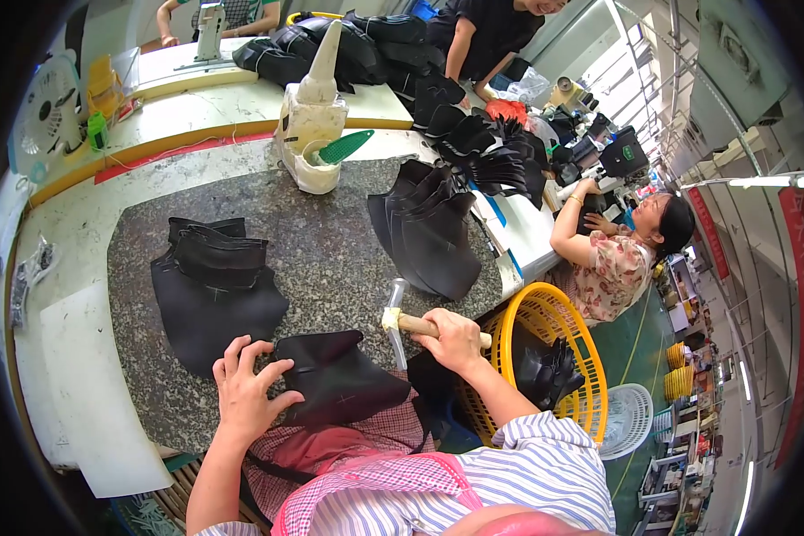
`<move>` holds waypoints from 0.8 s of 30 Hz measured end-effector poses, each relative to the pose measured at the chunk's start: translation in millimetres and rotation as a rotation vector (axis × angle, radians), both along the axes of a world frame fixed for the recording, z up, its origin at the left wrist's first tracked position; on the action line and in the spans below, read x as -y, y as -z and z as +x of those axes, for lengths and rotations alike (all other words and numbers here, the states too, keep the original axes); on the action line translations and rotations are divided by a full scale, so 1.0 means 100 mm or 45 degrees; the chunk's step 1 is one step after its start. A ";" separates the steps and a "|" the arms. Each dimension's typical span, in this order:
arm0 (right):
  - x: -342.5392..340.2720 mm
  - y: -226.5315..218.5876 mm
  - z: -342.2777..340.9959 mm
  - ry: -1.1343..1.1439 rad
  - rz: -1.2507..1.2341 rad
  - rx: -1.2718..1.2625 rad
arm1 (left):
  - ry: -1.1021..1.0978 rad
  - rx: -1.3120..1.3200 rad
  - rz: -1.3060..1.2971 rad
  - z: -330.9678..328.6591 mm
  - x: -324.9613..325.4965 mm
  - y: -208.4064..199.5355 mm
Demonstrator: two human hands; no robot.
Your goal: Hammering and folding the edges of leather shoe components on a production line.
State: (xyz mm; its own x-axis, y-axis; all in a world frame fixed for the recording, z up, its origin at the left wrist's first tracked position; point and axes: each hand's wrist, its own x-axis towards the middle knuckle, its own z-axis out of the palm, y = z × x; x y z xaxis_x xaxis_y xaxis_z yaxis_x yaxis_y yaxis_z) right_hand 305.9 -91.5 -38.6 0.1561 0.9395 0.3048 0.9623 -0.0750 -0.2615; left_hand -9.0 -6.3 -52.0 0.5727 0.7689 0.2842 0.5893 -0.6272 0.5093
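Observation:
My right hand (pixel 453 341) is wrapped round the wooden handle of a hammer (pixel 417 325). Its narrow metal head, with yellowish wrapping at the joint, is over the front part of the speckled stone slab (pixel 322 268). Beside the hammer, a folded black leather-like piece (pixel 338 380) lies at the slab's near edge. My left hand (pixel 248 386) rests at that piece's left side, fingers spread and thumb touching its edge. Farther left lies a stack of black cut pieces (pixel 216 299). Another fanned stack of black pieces (pixel 429 234) is at the slab's right side.
Behind the slab stands a white glue container (pixel 311 134) with a cone top and a green scraper (pixel 346 146). A yellow basket (pixel 596 384) holding black pieces is close to my right elbow. One co-worker (pixel 612 259) sits at the right; others are at the back.

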 end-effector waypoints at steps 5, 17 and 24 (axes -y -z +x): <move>0.02 0.16 0.11 -0.077 0.041 0.068 | 0.047 -0.034 0.030 -0.01 0.00 0.03; -0.10 0.03 -0.12 -0.411 0.195 -0.338 | 0.150 0.345 -0.230 0.07 0.14 0.09; -0.41 -0.07 -0.71 -1.059 -0.194 -0.671 | 0.242 0.793 -0.464 0.10 0.31 -0.05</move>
